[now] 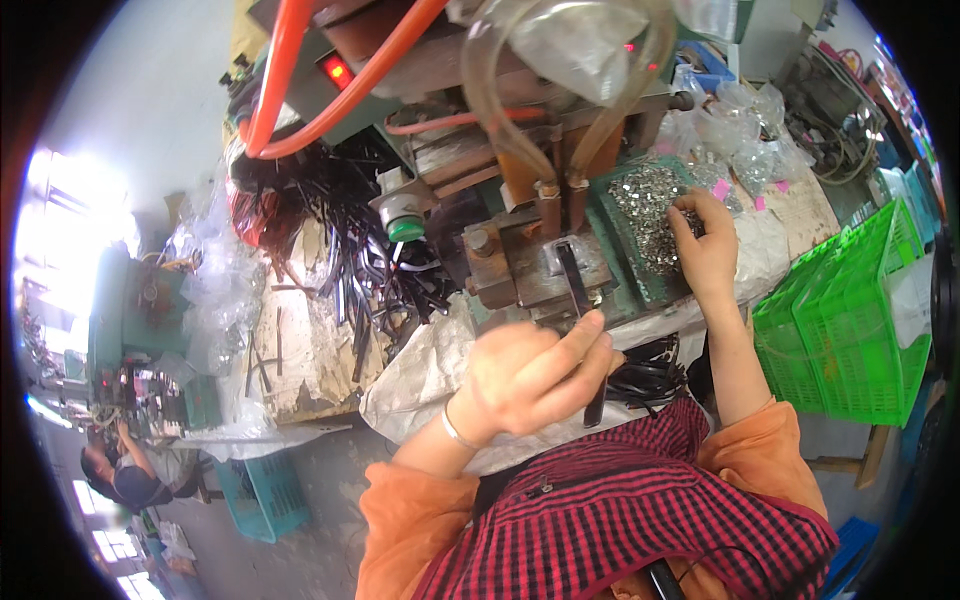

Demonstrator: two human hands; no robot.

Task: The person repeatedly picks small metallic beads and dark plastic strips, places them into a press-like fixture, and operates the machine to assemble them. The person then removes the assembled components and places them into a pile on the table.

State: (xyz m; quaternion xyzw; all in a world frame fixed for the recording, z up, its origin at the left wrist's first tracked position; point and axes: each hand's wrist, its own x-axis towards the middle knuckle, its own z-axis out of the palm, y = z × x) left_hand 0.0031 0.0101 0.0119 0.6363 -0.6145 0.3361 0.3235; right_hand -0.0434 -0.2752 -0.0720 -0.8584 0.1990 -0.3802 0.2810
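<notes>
My left hand [535,378] is closed on a flat black strip [573,278] in front of the machine. The strip's far end lies in the metal fixture [541,288], and its near end sticks out below my fingers. Over on the right, my right hand [709,250] reaches to the edge of a green tray [622,262] heaped with small shiny metal pieces [648,212]. Its thumb and forefinger are curled together at the pile; whatever lies between the fingertips is too small to make out.
Black strips [375,235] lie tangled left of the machine, and more [650,375] sit near my lap. Orange hoses [345,105] hang overhead. A green-capped button [405,228] is beside the fixture. Green crates [840,310] stand at the right. Another person [140,480] works far left.
</notes>
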